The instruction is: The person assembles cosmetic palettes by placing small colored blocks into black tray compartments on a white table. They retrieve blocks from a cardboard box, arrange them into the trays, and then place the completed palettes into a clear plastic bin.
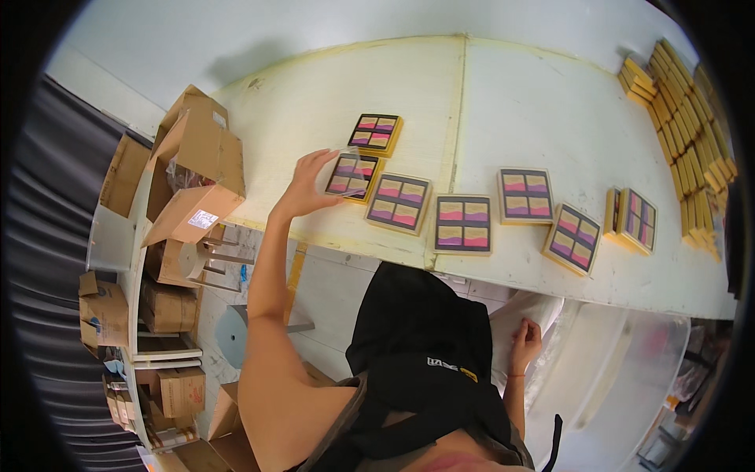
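My left hand (pixel 308 186) reaches over the table, thumb and fingers bent around a clear plastic cover (pixel 362 181). The cover is tilted over a yellow-edged square box (pixel 344 175) with four pink, purple and beige panels in a black frame. Touching it at the far side is a similar box (pixel 376 132). Another box (pixel 399 203) lies just to its right. My right hand (pixel 527 343) is low, off the table's front edge, beside whitish plastic sheeting (pixel 515 311). Its fingers are curled; whether they hold something is hidden.
More panelled boxes (pixel 462 224) lie along the table (pixel 330 86), one pair (pixel 633 220) standing close together. Stacked yellow boxes (pixel 684 126) fill the right end. An open carton (pixel 197 165) stands at the left end, above shelves of cartons (pixel 169 308). A stool (pixel 230 334) is below.
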A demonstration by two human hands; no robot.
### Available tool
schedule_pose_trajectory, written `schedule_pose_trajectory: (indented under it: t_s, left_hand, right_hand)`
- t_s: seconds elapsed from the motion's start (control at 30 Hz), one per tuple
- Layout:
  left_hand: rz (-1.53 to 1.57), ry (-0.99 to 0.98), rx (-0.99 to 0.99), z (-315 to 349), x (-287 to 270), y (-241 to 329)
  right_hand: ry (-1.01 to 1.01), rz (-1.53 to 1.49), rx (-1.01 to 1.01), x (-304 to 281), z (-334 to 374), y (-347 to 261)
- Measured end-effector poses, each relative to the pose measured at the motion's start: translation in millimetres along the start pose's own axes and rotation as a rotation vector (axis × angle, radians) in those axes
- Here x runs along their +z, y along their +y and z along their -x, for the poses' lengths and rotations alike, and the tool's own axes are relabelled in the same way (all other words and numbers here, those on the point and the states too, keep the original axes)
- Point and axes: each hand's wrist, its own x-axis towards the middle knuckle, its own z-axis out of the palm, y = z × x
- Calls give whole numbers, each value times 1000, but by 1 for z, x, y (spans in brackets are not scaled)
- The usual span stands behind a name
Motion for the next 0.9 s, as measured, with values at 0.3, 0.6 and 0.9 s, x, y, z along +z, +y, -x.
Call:
schedule_pose_trajectory:
  t_s: [0.3, 0.6, 0.9]
  left_hand:
    - [30, -232, 240, -26, 10, -27]
    - [-165, -79, 241, -7, 20, -18]
    - [-199, 150, 168, 35, 36, -17]
  right_hand:
    - [-11, 179, -87, 17, -4, 6]
    - [-5, 302, -213, 14, -23, 38]
    - [-31, 365, -296, 19, -9, 13]
